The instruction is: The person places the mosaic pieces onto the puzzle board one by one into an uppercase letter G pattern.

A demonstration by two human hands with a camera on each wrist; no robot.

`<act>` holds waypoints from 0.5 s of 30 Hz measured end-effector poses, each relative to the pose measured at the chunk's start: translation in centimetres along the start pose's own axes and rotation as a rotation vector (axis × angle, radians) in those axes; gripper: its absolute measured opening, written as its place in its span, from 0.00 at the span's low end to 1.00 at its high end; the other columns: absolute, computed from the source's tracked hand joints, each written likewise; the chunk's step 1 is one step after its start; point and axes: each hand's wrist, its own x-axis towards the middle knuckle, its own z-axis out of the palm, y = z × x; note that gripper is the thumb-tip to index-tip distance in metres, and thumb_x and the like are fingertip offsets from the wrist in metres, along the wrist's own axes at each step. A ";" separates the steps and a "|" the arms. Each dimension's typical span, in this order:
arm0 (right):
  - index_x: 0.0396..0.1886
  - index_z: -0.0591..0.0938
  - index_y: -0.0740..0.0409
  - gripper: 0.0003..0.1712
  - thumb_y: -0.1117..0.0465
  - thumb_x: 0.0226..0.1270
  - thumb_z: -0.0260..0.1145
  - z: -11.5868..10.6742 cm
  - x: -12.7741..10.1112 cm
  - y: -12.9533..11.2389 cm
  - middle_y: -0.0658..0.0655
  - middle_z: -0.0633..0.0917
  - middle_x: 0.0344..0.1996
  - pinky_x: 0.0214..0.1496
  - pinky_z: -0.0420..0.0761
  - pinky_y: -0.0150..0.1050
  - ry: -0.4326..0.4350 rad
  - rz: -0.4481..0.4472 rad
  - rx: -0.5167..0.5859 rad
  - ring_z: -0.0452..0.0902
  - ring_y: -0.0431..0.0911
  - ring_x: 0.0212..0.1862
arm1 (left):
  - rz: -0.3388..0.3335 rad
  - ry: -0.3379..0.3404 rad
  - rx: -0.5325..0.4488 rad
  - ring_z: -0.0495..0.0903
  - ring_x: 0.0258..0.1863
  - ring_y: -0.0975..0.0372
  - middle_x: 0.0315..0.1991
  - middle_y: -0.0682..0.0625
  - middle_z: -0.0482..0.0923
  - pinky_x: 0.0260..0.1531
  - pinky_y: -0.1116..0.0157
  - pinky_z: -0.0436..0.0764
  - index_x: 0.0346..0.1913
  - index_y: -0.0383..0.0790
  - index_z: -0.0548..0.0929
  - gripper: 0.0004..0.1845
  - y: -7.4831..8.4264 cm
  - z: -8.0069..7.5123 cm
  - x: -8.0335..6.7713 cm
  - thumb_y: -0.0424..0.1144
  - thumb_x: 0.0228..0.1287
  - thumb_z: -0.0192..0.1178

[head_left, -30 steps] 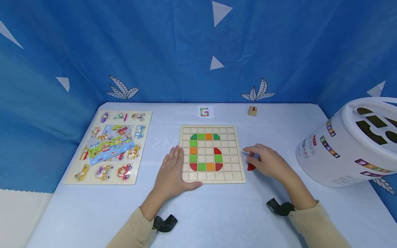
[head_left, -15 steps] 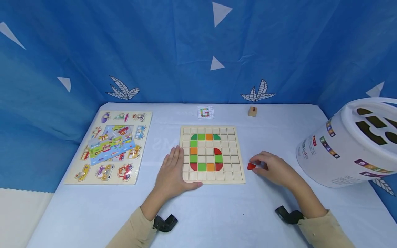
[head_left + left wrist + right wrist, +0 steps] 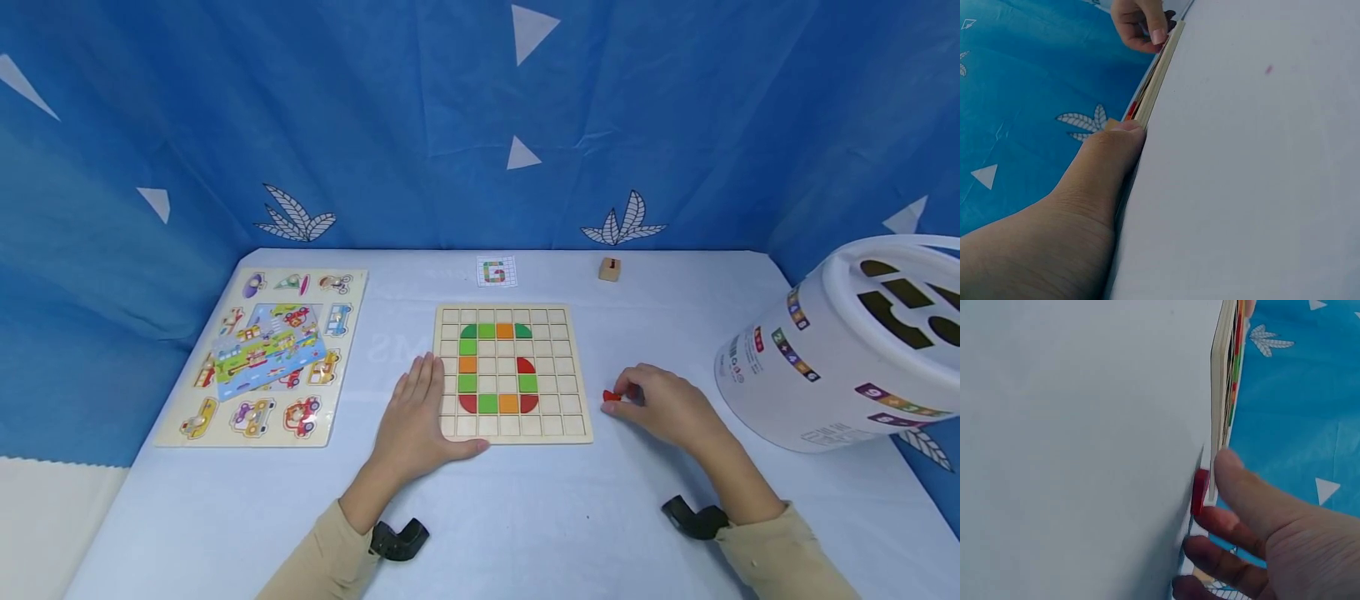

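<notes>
G on the board looks nearly filled. Right hand pinches a red tile beside the board, not yet placed. Left hand lies flat, steadying the board's edge.

Left hand lies flat, palm down, fingers straight and together, thumb stretched sideways, beige-sleeved forearm angled back toward the body; right hand rests low, fingers curled with fingertips pinching, its wrist and forearm angled outward to the right.
</notes>
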 end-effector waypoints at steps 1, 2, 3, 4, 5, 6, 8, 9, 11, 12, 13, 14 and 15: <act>0.42 0.86 0.50 0.16 0.51 0.55 0.78 -0.1 -0.1 0.1 0.50 0.82 0.33 0.37 0.79 0.39 -0.013 -0.013 0.011 0.74 0.45 0.37 | 0.001 0.000 0.000 0.40 0.81 0.51 0.81 0.42 0.41 0.78 0.50 0.48 0.79 0.34 0.46 0.73 0.0 0.0 0.0 0.81 0.40 0.61; 0.47 0.86 0.49 0.18 0.54 0.56 0.77 -0.3 -0.1 0.2 0.50 0.82 0.34 0.37 0.78 0.37 -0.035 -0.028 0.031 0.74 0.45 0.37 | 0.002 0.002 0.001 0.40 0.81 0.51 0.81 0.42 0.41 0.78 0.50 0.48 0.79 0.34 0.46 0.73 0.0 0.0 0.0 0.81 0.40 0.61; 0.51 0.86 0.49 0.20 0.56 0.58 0.76 -0.5 -0.2 0.3 0.50 0.82 0.35 0.37 0.78 0.36 -0.058 -0.044 0.053 0.74 0.45 0.38 | 0.006 0.007 0.000 0.41 0.81 0.51 0.81 0.42 0.42 0.78 0.49 0.49 0.79 0.33 0.47 0.73 0.0 0.0 0.0 0.80 0.40 0.62; 0.54 0.85 0.50 0.22 0.59 0.59 0.75 -0.6 -0.2 0.4 0.50 0.82 0.37 0.37 0.79 0.35 -0.080 -0.060 0.077 0.74 0.45 0.39 | 0.005 0.006 0.000 0.40 0.81 0.51 0.81 0.42 0.42 0.78 0.49 0.49 0.79 0.34 0.46 0.73 0.0 0.0 0.0 0.80 0.40 0.62; 0.56 0.84 0.49 0.23 0.62 0.59 0.74 -0.8 -0.3 0.5 0.50 0.82 0.38 0.38 0.79 0.34 -0.099 -0.076 0.092 0.74 0.44 0.40 | 0.005 0.009 0.001 0.41 0.81 0.51 0.81 0.42 0.42 0.78 0.49 0.49 0.79 0.33 0.47 0.73 0.0 0.0 0.0 0.80 0.40 0.62; 0.57 0.84 0.49 0.24 0.65 0.59 0.73 -0.9 -0.3 0.6 0.50 0.82 0.39 0.39 0.80 0.34 -0.117 -0.090 0.108 0.75 0.44 0.40 | 0.006 0.014 0.001 0.41 0.81 0.51 0.81 0.42 0.43 0.78 0.49 0.49 0.79 0.33 0.47 0.73 0.0 0.0 0.0 0.80 0.40 0.62; 0.56 0.85 0.49 0.24 0.68 0.60 0.72 -0.9 -0.2 0.8 0.50 0.83 0.40 0.40 0.82 0.34 -0.135 -0.112 0.119 0.75 0.44 0.41 | 0.010 0.021 0.002 0.42 0.81 0.50 0.81 0.41 0.43 0.78 0.49 0.50 0.79 0.33 0.48 0.72 0.0 0.1 0.0 0.80 0.40 0.62; 0.55 0.85 0.50 0.23 0.69 0.60 0.72 -0.9 -0.2 0.8 0.50 0.83 0.40 0.41 0.83 0.35 -0.131 -0.119 0.113 0.76 0.43 0.41 | 0.012 0.025 0.001 0.42 0.81 0.50 0.81 0.41 0.44 0.78 0.49 0.50 0.78 0.32 0.48 0.72 0.0 0.1 0.0 0.79 0.40 0.63; 0.52 0.86 0.51 0.22 0.68 0.58 0.73 -0.8 -0.1 0.8 0.49 0.84 0.40 0.45 0.85 0.38 -0.113 -0.128 0.093 0.76 0.43 0.42 | 0.010 0.024 0.002 0.42 0.81 0.50 0.81 0.41 0.43 0.78 0.49 0.50 0.79 0.33 0.48 0.72 -0.1 0.1 0.0 0.80 0.40 0.62; 0.51 0.86 0.51 0.21 0.67 0.57 0.75 -0.8 -0.1 0.8 0.49 0.83 0.39 0.45 0.85 0.39 -0.104 -0.125 0.088 0.77 0.43 0.41 | 0.010 0.024 0.003 0.42 0.81 0.50 0.81 0.41 0.43 0.78 0.49 0.50 0.79 0.33 0.47 0.72 -0.1 0.2 0.0 0.80 0.40 0.62; 0.50 0.86 0.51 0.20 0.66 0.56 0.76 -0.7 -0.1 0.8 0.49 0.83 0.38 0.45 0.85 0.40 -0.095 -0.118 0.082 0.77 0.43 0.41 | 0.009 0.022 0.005 0.42 0.81 0.50 0.81 0.41 0.43 0.78 0.49 0.50 0.79 0.33 0.47 0.73 -0.1 0.2 0.0 0.80 0.40 0.62; 0.48 0.86 0.51 0.20 0.65 0.55 0.77 -0.6 0.0 0.8 0.49 0.83 0.37 0.44 0.85 0.40 -0.088 -0.111 0.077 0.76 0.43 0.40 | 0.007 0.020 0.006 0.41 0.81 0.51 0.81 0.41 0.43 0.78 0.49 0.49 0.79 0.33 0.47 0.73 -0.1 0.2 0.0 0.80 0.40 0.62; 0.47 0.86 0.51 0.19 0.64 0.54 0.78 -0.6 0.0 0.7 0.49 0.82 0.36 0.43 0.85 0.39 -0.083 -0.101 0.074 0.76 0.43 0.39 | 0.008 0.020 0.007 0.41 0.81 0.50 0.81 0.41 0.43 0.78 0.49 0.50 0.79 0.33 0.47 0.73 -0.1 0.1 0.0 0.80 0.40 0.62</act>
